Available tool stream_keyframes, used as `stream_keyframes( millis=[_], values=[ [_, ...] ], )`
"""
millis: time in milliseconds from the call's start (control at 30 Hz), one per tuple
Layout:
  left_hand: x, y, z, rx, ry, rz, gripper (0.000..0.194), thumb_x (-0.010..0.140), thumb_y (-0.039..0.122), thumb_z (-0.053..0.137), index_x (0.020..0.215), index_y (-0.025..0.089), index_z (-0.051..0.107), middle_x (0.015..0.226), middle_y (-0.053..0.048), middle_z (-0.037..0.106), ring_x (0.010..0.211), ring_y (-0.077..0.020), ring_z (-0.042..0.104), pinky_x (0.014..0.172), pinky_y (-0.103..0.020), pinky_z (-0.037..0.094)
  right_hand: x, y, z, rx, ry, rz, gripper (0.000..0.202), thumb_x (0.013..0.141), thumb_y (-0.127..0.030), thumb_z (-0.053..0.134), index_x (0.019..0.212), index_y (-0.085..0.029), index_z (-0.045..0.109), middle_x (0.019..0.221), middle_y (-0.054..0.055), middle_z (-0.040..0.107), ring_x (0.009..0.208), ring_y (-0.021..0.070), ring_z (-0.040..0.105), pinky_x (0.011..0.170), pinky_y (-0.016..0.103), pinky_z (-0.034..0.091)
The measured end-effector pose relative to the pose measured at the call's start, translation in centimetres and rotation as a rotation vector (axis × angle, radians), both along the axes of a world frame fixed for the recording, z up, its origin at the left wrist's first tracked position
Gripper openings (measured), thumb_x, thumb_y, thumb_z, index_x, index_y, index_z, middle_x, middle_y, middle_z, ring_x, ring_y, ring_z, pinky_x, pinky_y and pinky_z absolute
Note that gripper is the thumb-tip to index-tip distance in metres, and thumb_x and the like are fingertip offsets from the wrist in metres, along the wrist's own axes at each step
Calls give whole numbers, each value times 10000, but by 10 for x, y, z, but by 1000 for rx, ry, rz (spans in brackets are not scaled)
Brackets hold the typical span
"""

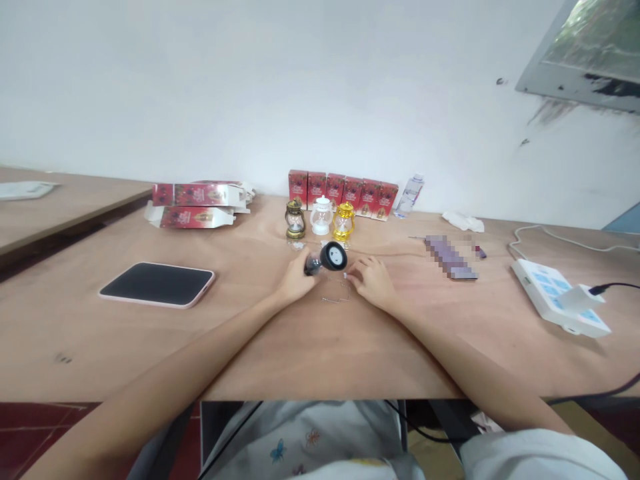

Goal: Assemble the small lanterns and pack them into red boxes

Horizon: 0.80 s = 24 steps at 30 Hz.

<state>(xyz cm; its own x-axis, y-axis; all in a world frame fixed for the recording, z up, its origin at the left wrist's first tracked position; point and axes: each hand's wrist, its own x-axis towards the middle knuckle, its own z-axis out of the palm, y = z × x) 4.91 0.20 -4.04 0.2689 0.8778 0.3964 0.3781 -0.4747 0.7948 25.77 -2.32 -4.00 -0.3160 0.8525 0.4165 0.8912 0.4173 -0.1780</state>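
**Worktop (330,360): black lantern (326,255) tipped, base toward right hand (374,283)**

Nearer the person than the white lantern (321,218), the left hand's (296,279) fingers wrap the black lantern, long axis roughly crosswise. The right hand's fingers, nearly closed beside its base, may hold a small pale piece (345,275); unclear.

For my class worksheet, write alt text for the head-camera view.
A person's left hand holds a black miniature lantern tilted, the right hand beside it. Behind stand three lanterns (bronze, white, gold) and six red boxes.
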Motion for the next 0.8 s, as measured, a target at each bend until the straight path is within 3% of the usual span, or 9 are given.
stream_keyframes(
  millis=[100, 233, 367, 500, 800],
  values=[
    [0, -1, 1, -36, 60, 16, 222, 577, 150, 527, 757, 192, 404, 715, 34, 519, 705, -152, 503, 649, -248, 387, 3, 4, -4, 54, -142, 105, 145, 883, -205, 549, 951, -183, 676, 1000, 87, 656, 962, 223, 555, 815, 348, 403],
    [1, -2, 2, -58, 108, 11, 227, 590, 147, 526, 757, 199, 381, 698, 42, 493, 691, -149, 491, 643, -247, 367, 5, 11, -7, 112, -352, 155, 195, 914, -215, 501, 919, -149, 685, 954, 115, 653, 913, 223, 574, 773, 337, 413],
    [1, -3, 2, -53, 121, 15, 227, 605, 163, 538, 768, 201, 384, 714, 40, 504, 703, -155, 499, 649, -250, 367, 6, 13, -10, 183, -429, 197, 199, 918, -175, 477, 901, -141, 673, 965, 123, 650, 893, 222, 574, 758, 331, 420],
    [0, -1, 1, -45, 131, 16, 235, 596, 148, 540, 758, 201, 379, 708, 41, 497, 701, -154, 496, 642, -247, 362, 7, 14, -12, 210, -411, 208, 222, 925, -163, 437, 846, -131, 642, 876, 120, 649, 825, 213, 584, 738, 318, 425],
    [0, -1, 0, -52, 127, 6, 240, 611, 160, 559, 803, 195, 419, 749, 34, 544, 743, -163, 525, 685, -260, 398, 7, 12, -7, 115, -209, 60, 94, 851, -156, 486, 781, -155, 549, 786, 99, 641, 756, 203, 595, 635, 272, 404]
  ],
)
